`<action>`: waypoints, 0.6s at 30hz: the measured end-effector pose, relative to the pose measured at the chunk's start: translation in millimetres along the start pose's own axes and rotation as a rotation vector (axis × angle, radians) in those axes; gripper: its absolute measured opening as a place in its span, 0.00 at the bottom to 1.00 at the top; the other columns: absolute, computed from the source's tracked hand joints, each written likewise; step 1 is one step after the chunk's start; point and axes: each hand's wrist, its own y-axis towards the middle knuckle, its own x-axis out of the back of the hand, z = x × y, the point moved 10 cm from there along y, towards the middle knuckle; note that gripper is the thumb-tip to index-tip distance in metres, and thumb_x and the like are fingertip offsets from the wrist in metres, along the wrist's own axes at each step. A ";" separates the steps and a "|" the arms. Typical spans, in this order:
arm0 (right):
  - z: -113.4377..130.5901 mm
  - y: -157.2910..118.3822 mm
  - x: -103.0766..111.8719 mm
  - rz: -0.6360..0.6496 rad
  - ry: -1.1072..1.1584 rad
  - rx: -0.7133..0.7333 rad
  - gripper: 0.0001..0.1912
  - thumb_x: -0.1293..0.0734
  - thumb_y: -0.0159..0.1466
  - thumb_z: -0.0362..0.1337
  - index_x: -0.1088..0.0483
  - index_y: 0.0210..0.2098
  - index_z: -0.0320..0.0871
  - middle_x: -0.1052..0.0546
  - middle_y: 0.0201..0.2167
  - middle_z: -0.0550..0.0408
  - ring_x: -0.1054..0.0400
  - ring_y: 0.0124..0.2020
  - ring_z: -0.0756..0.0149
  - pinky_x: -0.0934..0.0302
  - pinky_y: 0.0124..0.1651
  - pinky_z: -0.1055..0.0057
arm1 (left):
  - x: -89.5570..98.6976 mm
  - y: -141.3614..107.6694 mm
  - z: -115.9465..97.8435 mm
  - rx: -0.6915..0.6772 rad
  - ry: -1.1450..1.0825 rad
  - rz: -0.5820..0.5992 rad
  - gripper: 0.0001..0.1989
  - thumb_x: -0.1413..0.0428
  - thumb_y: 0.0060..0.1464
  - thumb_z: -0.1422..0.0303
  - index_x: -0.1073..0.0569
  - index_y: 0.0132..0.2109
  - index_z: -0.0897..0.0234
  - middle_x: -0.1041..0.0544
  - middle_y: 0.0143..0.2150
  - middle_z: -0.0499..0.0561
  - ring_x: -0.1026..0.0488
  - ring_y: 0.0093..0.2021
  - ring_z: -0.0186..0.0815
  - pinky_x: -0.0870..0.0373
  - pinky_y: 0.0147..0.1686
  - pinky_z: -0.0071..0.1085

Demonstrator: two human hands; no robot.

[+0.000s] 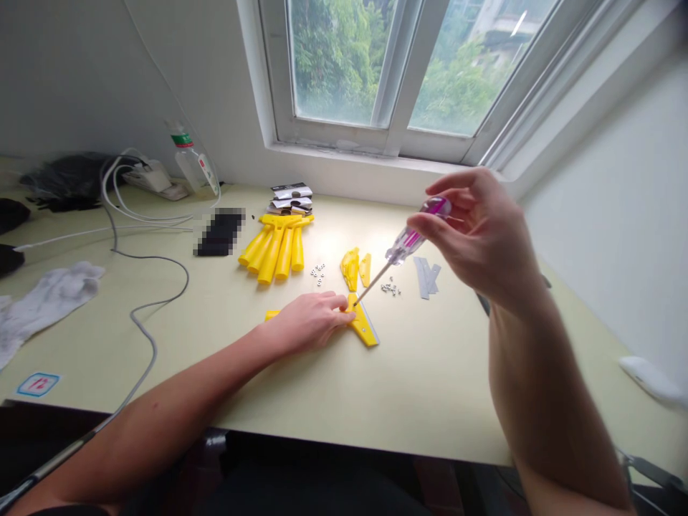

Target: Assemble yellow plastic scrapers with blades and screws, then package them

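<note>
My right hand [484,233] pinches the clear and purple handle of a screwdriver [404,245], which slants down to the left. Its tip meets a yellow scraper [365,331] lying on the table, close to my left fingertips. My left hand [314,320] is closed over the scraper where handle and head join, hiding most of the handle. A thin metal blade edge runs along the right side of the scraper's head. Just beyond it lie small yellow plates [350,269]. Loose screws [391,288] are to their right, and small nuts [319,272] to their left.
Several yellow scraper handles [276,244] lie stacked behind my left hand, with packaged blades [291,198] beyond. Bare grey blades [427,277] sit at the right. A dark blurred item [220,231], a bottle [193,165], a grey cable [155,344] and white cloth [51,301] occupy the left.
</note>
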 end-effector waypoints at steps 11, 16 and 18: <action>7.1 -1.0 1.2 0.039 0.043 0.076 0.13 0.32 0.63 0.37 0.25 0.48 0.53 0.22 0.44 0.54 0.26 0.43 0.60 0.29 0.48 0.59 | -0.5 -0.3 0.0 0.002 0.026 0.000 0.14 0.52 0.64 0.69 0.24 0.51 0.58 0.25 0.41 0.53 0.29 0.39 0.36 0.31 0.36 0.31; 6.6 -1.1 -2.3 0.058 -0.046 0.066 0.12 0.36 0.67 0.40 0.25 0.48 0.53 0.22 0.43 0.53 0.26 0.41 0.61 0.30 0.45 0.59 | 2.0 -0.4 -2.1 -0.012 0.046 -0.009 0.14 0.52 0.64 0.70 0.24 0.51 0.59 0.25 0.40 0.53 0.29 0.38 0.36 0.32 0.36 0.32; 8.8 -0.9 0.6 0.022 -0.164 0.096 0.12 0.34 0.65 0.40 0.25 0.47 0.55 0.23 0.45 0.53 0.27 0.42 0.59 0.30 0.46 0.58 | 3.4 -0.5 -2.7 -0.016 0.048 -0.017 0.13 0.51 0.64 0.71 0.24 0.50 0.59 0.25 0.40 0.53 0.29 0.37 0.35 0.32 0.36 0.32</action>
